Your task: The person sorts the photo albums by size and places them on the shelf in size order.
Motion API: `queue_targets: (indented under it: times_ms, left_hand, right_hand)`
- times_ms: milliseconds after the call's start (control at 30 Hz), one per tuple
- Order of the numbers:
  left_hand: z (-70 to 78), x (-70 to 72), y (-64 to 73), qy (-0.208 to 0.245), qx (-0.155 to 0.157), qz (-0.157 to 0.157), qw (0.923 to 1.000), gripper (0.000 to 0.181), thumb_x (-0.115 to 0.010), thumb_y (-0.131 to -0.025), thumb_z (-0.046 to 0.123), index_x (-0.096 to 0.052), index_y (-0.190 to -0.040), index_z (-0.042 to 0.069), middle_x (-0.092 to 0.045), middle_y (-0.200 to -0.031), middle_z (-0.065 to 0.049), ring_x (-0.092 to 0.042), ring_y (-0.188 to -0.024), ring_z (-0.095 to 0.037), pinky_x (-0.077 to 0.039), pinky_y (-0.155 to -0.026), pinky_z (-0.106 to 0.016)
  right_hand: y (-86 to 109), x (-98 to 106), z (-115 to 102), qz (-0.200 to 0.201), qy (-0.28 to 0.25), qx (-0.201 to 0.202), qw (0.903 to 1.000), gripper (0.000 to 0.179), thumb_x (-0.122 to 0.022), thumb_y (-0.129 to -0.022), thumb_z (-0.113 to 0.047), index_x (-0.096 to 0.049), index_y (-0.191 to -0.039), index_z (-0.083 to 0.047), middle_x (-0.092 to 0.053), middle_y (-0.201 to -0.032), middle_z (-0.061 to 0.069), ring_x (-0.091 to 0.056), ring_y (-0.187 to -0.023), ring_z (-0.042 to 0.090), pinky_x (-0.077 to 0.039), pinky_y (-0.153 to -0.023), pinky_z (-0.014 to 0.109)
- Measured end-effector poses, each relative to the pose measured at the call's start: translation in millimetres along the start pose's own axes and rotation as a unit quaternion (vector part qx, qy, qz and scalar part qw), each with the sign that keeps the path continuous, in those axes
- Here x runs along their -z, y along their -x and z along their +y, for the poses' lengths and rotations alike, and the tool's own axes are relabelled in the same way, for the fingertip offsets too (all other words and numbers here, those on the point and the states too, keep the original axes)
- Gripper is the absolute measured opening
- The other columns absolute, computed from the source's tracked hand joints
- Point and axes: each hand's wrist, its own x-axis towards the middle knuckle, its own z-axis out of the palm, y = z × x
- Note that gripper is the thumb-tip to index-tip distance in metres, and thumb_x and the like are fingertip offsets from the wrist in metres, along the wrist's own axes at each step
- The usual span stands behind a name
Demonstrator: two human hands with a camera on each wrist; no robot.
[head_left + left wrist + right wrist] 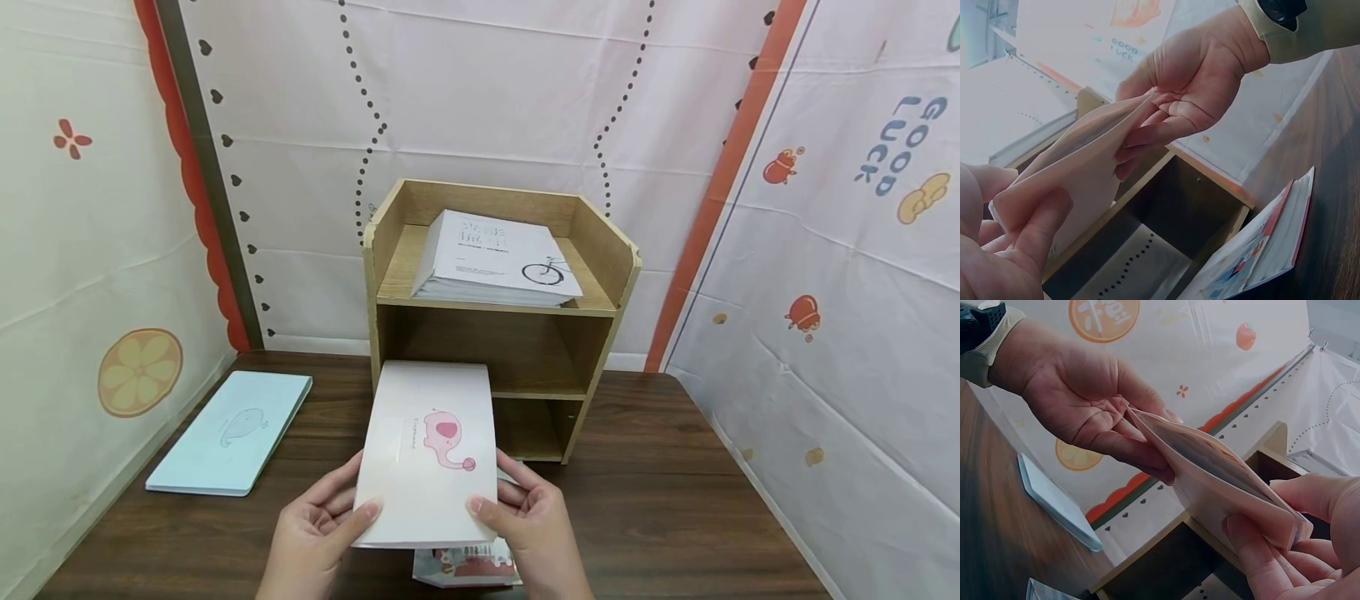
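A white notebook (427,483) with a pink elephant on its cover is held between both hands, in front of the shelf's middle compartment. My left hand (318,525) pinches its near left corner, thumb on top and fingers beneath. At the near right corner, my right hand (536,521) grips it the same way. Seen from the right wrist, the notebook (1210,494) bows, and its covers part slightly along one edge. Below it on the table lies a colourful book (468,571), mostly hidden in the head view; its red-edged pages (1285,234) show in the left wrist view.
A wooden three-level shelf (495,310) stands at the back of the dark table (675,492). On its top lies a thick white book (487,254) with a bicycle drawing. To the left rests a light-blue notebook (225,433) with a whale. Printed cloth (480,100) hangs around.
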Motion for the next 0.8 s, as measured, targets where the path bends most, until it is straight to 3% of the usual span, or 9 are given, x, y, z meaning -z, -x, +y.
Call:
queue_targets:
  times_ms: [800]
  left_hand:
    - [-1.5, 3.0, -8.1, 0.027, -0.019, -0.017, 0.9993, 0.063, -0.071, -0.090, -0.008, -0.045, -0.147, -0.010, -0.079, -0.107, -0.003, -0.077, -0.091, -0.023, -0.065, -0.076, -0.036]
  right_hand:
    - [-5.6, -4.0, -5.0, -0.004, 0.001, 0.001, 1.0000, 0.075, -0.079, -0.088, -0.005, -0.042, -0.153, 0.003, -0.069, -0.129, 0.024, -0.075, -0.102, 0.025, -0.064, -0.086, 0.037]
